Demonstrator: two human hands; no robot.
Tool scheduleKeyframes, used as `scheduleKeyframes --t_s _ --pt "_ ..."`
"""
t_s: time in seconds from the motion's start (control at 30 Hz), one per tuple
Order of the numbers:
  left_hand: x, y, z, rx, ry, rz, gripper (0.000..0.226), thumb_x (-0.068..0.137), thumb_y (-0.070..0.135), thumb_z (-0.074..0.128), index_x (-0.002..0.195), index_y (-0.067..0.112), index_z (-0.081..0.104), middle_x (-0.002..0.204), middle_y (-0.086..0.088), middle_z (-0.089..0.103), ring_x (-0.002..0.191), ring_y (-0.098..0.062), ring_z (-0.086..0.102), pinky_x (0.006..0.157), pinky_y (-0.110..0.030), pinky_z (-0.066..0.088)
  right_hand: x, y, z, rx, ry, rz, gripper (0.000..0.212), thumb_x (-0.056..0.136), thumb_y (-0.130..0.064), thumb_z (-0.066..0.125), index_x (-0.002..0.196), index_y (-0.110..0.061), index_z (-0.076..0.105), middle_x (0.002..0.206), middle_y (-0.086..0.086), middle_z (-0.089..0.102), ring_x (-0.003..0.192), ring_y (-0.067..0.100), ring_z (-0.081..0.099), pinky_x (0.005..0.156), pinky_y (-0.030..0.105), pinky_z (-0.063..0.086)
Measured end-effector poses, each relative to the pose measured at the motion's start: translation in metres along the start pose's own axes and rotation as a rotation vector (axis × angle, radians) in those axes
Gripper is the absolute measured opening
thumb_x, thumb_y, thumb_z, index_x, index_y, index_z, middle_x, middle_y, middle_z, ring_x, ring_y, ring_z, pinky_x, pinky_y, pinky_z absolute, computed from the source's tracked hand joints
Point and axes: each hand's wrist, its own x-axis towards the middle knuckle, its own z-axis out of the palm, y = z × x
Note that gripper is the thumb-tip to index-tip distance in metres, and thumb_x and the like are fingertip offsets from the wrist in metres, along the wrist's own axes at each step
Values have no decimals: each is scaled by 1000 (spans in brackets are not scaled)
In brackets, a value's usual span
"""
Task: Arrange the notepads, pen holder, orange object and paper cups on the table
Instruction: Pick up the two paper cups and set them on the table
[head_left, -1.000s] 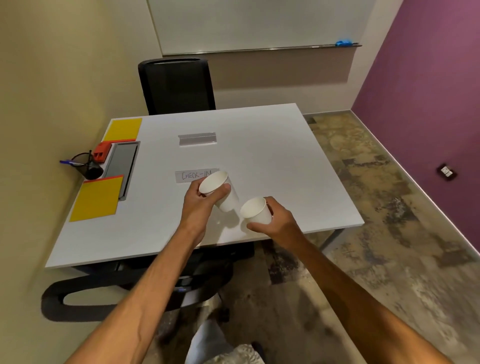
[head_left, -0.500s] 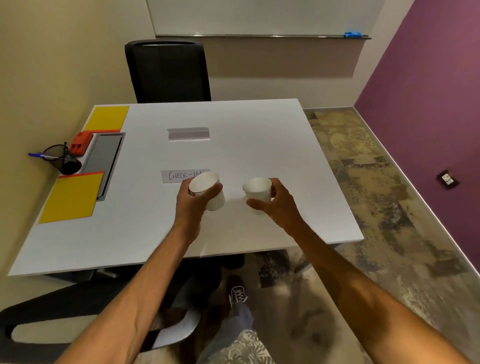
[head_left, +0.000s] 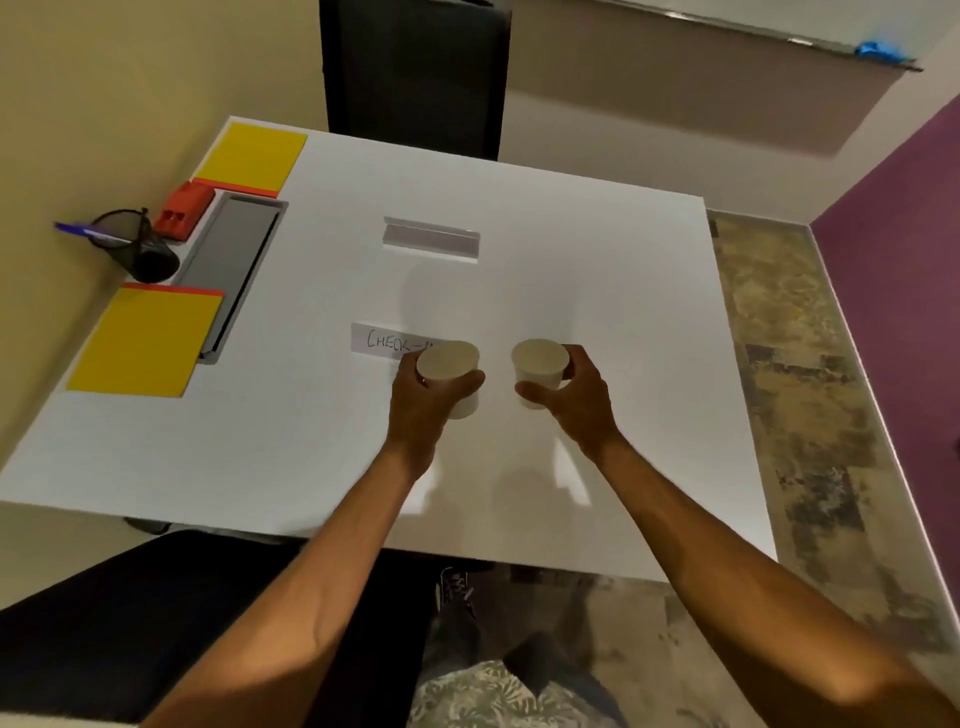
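My left hand (head_left: 423, 402) grips a white paper cup (head_left: 449, 364) held upright above the white table (head_left: 311, 441). Beside it, my right hand (head_left: 574, 397) grips a second white paper cup (head_left: 539, 364), also upright. The two cups are a short gap apart near the table's middle. Along the left edge lie a near yellow notepad (head_left: 143, 343) and a far yellow notepad (head_left: 252, 156). Between them a black mesh pen holder (head_left: 140, 247) with a blue pen lies tilted, next to an orange object (head_left: 183, 210).
A "CHECK-IN" paper label (head_left: 384, 340) lies just behind the left cup. A grey folded sign (head_left: 431, 239) sits farther back. A grey cable tray (head_left: 228, 260) runs along the left side. Black chairs (head_left: 410, 73) stand at the far and near edges.
Both hands have carried the cups forward over the table and turned them upright. My view has moved closer and looks down more steeply.
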Motion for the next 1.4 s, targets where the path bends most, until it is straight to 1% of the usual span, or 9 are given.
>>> scheduleKeyframes --t_s 0.1,0.23,0.33,0.63,0.8,0.93,1.0,1.23,1.4 --pt "14 0 3 25 36 -27 63 66 25 88 122 20 57 112 0 69 101 -17 67 87 -36 58 16 5 9 3 -17 39 69 69 -24 89 127 -17 51 115 -6 62 102 14 58 80 18 49" --pt "29 4 6 71 97 -42 66 61 33 88 120 24 58 110 5 68 99 -13 66 85 -34 58 37 11 19 -50 -33 25 73 68 -22 89 128 -16 48 114 -7 61 104 16 59 86 27 52" --pt "38 6 9 115 143 -55 67 61 34 89 119 25 57 108 7 68 98 -11 66 82 -30 58 55 15 25 -82 -27 39 73 68 -21 89 127 -16 46 113 -5 60 101 17 59 79 21 48" --pt "48 1 17 120 246 -104 69 61 36 89 120 28 53 112 7 66 103 -16 66 79 -38 59 98 44 46 -198 -109 59 70 70 -22 86 124 -14 41 117 6 61 102 24 58 86 39 52" --pt "54 0 25 116 310 -108 61 69 24 88 118 28 52 108 13 64 96 -5 64 66 -22 54 119 61 60 -257 -181 19 67 74 -21 83 124 -11 40 118 8 60 95 19 53 79 30 45" --pt "58 -1 30 137 310 -104 47 72 16 86 99 37 53 96 19 62 77 8 63 56 -11 50 132 71 68 -267 -203 -2 66 73 -18 82 123 -9 41 119 9 59 102 26 58 79 30 44" --pt "59 0 33 133 306 -103 46 73 14 85 96 38 52 95 20 60 79 5 62 54 -9 49 136 75 69 -276 -203 -11 66 72 -17 82 124 -8 41 118 9 59 103 27 58 78 29 43" --pt "59 0 40 97 348 -126 62 72 18 87 122 22 50 107 14 60 92 -2 61 55 -7 47 142 86 68 -284 -234 13 67 71 -16 82 124 -11 41 120 9 58 107 29 57 81 30 43" --pt "58 -3 42 128 344 -126 66 71 22 87 125 22 49 124 4 59 106 -14 60 68 -17 51 143 92 67 -256 -233 11 65 71 -14 82 123 -11 43 120 8 58 108 28 57 81 29 42"
